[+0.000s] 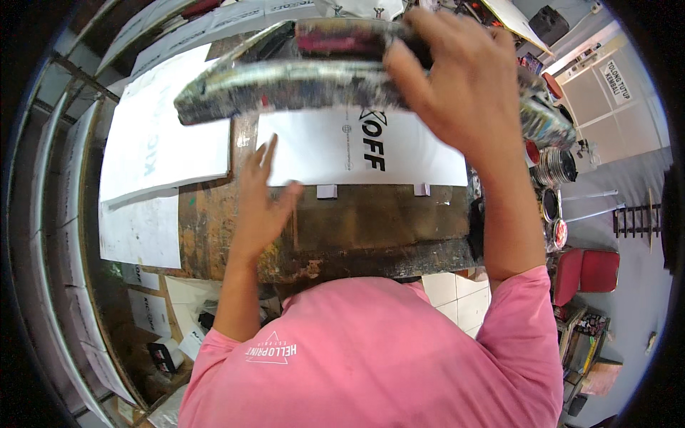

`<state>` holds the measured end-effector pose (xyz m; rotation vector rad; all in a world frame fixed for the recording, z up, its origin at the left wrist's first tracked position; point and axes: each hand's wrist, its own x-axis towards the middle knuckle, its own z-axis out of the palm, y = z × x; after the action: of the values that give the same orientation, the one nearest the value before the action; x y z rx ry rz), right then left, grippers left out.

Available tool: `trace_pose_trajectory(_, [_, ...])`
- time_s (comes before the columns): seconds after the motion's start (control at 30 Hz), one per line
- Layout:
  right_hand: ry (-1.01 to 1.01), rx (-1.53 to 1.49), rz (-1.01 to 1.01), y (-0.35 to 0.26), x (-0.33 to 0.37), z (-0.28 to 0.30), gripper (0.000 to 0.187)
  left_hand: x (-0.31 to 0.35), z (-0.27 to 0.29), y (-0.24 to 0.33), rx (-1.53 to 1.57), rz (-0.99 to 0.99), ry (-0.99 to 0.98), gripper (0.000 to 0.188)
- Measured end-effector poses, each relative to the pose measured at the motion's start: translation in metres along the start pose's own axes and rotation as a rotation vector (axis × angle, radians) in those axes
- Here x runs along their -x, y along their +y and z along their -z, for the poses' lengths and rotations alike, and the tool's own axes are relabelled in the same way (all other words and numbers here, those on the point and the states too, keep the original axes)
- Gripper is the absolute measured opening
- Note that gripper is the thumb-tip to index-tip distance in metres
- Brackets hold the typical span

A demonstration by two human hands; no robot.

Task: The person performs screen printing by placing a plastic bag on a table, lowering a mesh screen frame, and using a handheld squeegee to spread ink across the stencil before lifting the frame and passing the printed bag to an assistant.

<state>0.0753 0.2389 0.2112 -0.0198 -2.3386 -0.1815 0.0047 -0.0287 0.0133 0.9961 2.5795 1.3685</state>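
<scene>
My right hand is closed around the right end of a dark, ink-stained squeegee. Its palm lies over the near bar of a paint-crusted screen-printing frame; whether it also grips that bar I cannot tell. The frame is raised over a white sheet bearing black printed lettering, and hides the sheet's far part. My left hand is open, fingers stretched out, at the sheet's near left corner; contact is unclear. Two small pale tabs sit along the sheet's near edge.
A stack of white printed sheets lies left on the stained worktable. Metal racks holding sheets run along the left. Ink tins stand at the right, near a red chair. More sheets lie beyond the frame.
</scene>
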Motion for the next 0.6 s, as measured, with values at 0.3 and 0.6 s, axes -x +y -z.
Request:
trace_pose_trajectory(0.3, [0.055,-0.051,-0.220,-0.009,-0.063,0.013,0.042,0.014,-0.057,-0.035,-0.804,0.098,-0.306,0.114])
trace_pose_trajectory(0.6, [0.013,-0.098,-0.184,0.022,-0.082,0.012,0.045,-0.001,-0.053,-0.003,-0.708,0.159,-0.269,0.104])
